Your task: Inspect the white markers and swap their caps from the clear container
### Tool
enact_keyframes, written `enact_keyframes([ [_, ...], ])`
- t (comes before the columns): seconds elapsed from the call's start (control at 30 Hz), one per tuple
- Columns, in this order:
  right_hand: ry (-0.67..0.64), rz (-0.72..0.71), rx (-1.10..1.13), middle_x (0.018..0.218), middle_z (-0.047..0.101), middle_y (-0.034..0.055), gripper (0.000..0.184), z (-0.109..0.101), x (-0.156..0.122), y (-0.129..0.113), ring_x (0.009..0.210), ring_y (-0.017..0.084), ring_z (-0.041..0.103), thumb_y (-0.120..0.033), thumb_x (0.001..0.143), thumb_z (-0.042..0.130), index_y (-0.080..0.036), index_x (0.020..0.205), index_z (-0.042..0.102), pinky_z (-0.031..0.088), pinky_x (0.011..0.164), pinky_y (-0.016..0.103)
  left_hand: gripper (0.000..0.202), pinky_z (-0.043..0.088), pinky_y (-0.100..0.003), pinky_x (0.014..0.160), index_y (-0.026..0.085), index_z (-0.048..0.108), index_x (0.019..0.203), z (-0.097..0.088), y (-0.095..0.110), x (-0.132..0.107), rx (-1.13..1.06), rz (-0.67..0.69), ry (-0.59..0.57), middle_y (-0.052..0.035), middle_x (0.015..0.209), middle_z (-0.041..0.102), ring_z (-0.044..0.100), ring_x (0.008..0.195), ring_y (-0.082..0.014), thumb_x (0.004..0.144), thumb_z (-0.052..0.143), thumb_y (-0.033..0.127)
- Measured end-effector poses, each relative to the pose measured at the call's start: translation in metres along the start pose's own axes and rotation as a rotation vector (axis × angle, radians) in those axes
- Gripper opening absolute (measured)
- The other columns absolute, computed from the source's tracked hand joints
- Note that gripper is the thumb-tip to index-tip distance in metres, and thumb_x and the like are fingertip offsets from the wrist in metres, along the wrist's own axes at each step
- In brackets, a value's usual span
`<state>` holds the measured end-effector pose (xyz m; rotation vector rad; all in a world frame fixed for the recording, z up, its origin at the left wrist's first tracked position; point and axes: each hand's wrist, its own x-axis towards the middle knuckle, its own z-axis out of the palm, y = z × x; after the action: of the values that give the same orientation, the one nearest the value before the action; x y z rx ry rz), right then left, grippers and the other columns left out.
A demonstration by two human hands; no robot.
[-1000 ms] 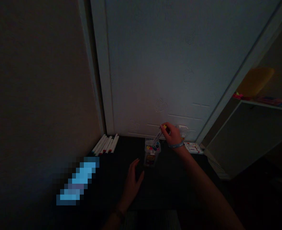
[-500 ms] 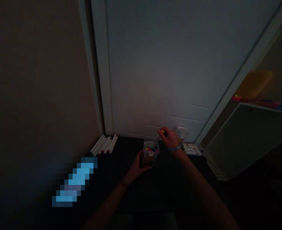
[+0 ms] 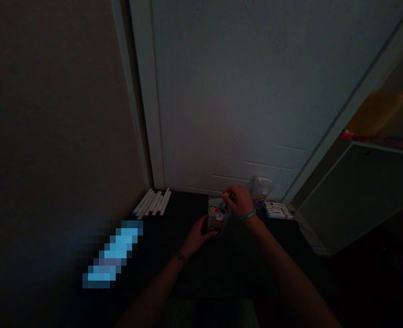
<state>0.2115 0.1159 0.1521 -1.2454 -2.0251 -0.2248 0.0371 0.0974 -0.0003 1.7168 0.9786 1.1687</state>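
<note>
My left hand [image 3: 201, 232] is wrapped round a clear plastic marker case [image 3: 217, 223], which stands upright on the dark table. Coloured round marker ends show inside its open top. Over the case's back right corner, my right hand [image 3: 239, 200] pinches a white marker with a yellow end [image 3: 226, 195]. The lower part of that marker goes down into the case, partly hidden by the fingers and the dim light.
Several white markers [image 3: 153, 202] lie side by side at the table's back left. A second clear case [image 3: 263, 189] stands behind my right hand, with a stack of markers [image 3: 278, 210] beside it. A blurred-out bright rectangle [image 3: 114, 253] lies on the left.
My right hand has lowered the marker further into the case. My left hand stays round the case. The view has shifted slightly.
</note>
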Motion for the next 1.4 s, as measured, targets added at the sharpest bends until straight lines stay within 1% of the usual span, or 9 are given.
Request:
enact_keyframes([
  [0.13, 0.02, -0.01, -0.036, 0.082, 0.062, 0.0059, 0.019, -0.001, -0.004, 0.001, 0.082, 0.021, 0.051, -0.039, 0.081, 0.055, -0.021, 0.083, 0.063, 0.035, 0.073, 0.032, 0.057, 0.037, -0.041, 0.098, 0.02, 0.045, 0.121, 0.0, 0.002, 0.0, 0.009, 0.007, 0.02, -0.0098, 0.124, 0.052, 0.049, 0.115, -0.0237, 0.069, 0.066, 0.031],
  [0.33, -0.032, -0.068, -0.06, 0.085, 0.066, 0.0063, 0.024, 0.005, -0.012, 0.005, 0.082, 0.022, 0.051, -0.037, 0.085, 0.05, -0.024, 0.097, 0.067, 0.036, 0.075, 0.035, 0.057, 0.038, -0.041, 0.097, 0.021, 0.044, 0.121, 0.001, 0.006, -0.001, 0.016, 0.015, 0.023, -0.0085, 0.123, 0.053, 0.05, 0.113, -0.0234, 0.069, 0.066, 0.031],
  [0.43, -0.033, -0.08, -0.063, 0.085, 0.067, 0.0067, 0.025, 0.008, -0.015, 0.006, 0.081, 0.022, 0.051, -0.035, 0.087, 0.048, -0.024, 0.099, 0.067, 0.036, 0.075, 0.035, 0.057, 0.038, -0.041, 0.097, 0.02, 0.045, 0.12, 0.002, 0.003, 0.0, 0.038, 0.008, 0.04, -0.0089, 0.122, 0.054, 0.05, 0.113, -0.0239, 0.069, 0.066, 0.032],
  [0.57, -0.046, -0.09, -0.043, 0.084, 0.067, 0.006, 0.022, 0.011, -0.016, 0.005, 0.08, 0.021, 0.053, -0.032, 0.087, 0.048, -0.024, 0.097, 0.067, 0.036, 0.077, 0.035, 0.057, 0.038, -0.041, 0.097, 0.02, 0.045, 0.12, 0.002, -0.001, 0.0, 0.045, 0.011, 0.042, -0.0087, 0.122, 0.053, 0.05, 0.113, -0.0234, 0.069, 0.066, 0.031],
  [0.7, -0.044, -0.072, -0.005, 0.084, 0.067, 0.0046, 0.019, 0.013, -0.016, 0.004, 0.079, 0.021, 0.054, -0.031, 0.085, 0.051, -0.023, 0.096, 0.064, 0.037, 0.078, 0.034, 0.057, 0.038, -0.039, 0.097, 0.02, 0.044, 0.121, 0.001, 0.001, -0.001, 0.046, 0.033, 0.033, -0.0085, 0.124, 0.052, 0.049, 0.114, -0.023, 0.07, 0.065, 0.032],
  [0.83, -0.041, -0.056, -0.012, 0.079, 0.067, 0.0043, 0.015, 0.016, -0.019, 0.003, 0.078, 0.021, 0.053, -0.033, 0.084, 0.053, -0.022, 0.084, 0.063, 0.037, 0.077, 0.034, 0.059, 0.038, -0.04, 0.097, 0.022, 0.041, 0.124, 0.001, 0.002, -0.002, 0.052, 0.017, 0.035, -0.0077, 0.125, 0.051, 0.048, 0.115, -0.0225, 0.07, 0.065, 0.034],
  [0.9, -0.047, -0.061, -0.013, 0.078, 0.066, 0.0044, 0.014, 0.018, -0.02, 0.002, 0.077, 0.021, 0.053, -0.033, 0.083, 0.054, -0.022, 0.081, 0.062, 0.036, 0.077, 0.034, 0.06, 0.038, -0.041, 0.097, 0.022, 0.041, 0.124, 0.001, 0.001, -0.002, 0.049, 0.002, 0.042, -0.008, 0.125, 0.052, 0.049, 0.115, -0.0231, 0.07, 0.065, 0.034],
  [1.2, -0.059, -0.047, 0.024, 0.078, 0.065, 0.0039, 0.013, 0.021, -0.02, 0.003, 0.079, 0.02, 0.053, -0.032, 0.083, 0.055, -0.021, 0.079, 0.061, 0.036, 0.077, 0.033, 0.059, 0.038, -0.039, 0.098, 0.021, 0.042, 0.122, 0.002, 0.0, -0.001, 0.018, 0.027, 0.025, -0.0082, 0.124, 0.052, 0.05, 0.114, -0.0226, 0.07, 0.065, 0.034],
  [1.4, -0.04, -0.053, 0.022, 0.076, 0.064, 0.0032, 0.014, 0.024, -0.021, 0.006, 0.078, 0.02, 0.051, -0.032, 0.082, 0.056, -0.021, 0.076, 0.061, 0.036, 0.077, 0.032, 0.06, 0.037, -0.04, 0.099, 0.02, 0.042, 0.123, 0.003, -0.008, 0.0, 0.04, 0.008, 0.034, -0.0086, 0.126, 0.051, 0.048, 0.116, -0.0237, 0.07, 0.066, 0.034],
])
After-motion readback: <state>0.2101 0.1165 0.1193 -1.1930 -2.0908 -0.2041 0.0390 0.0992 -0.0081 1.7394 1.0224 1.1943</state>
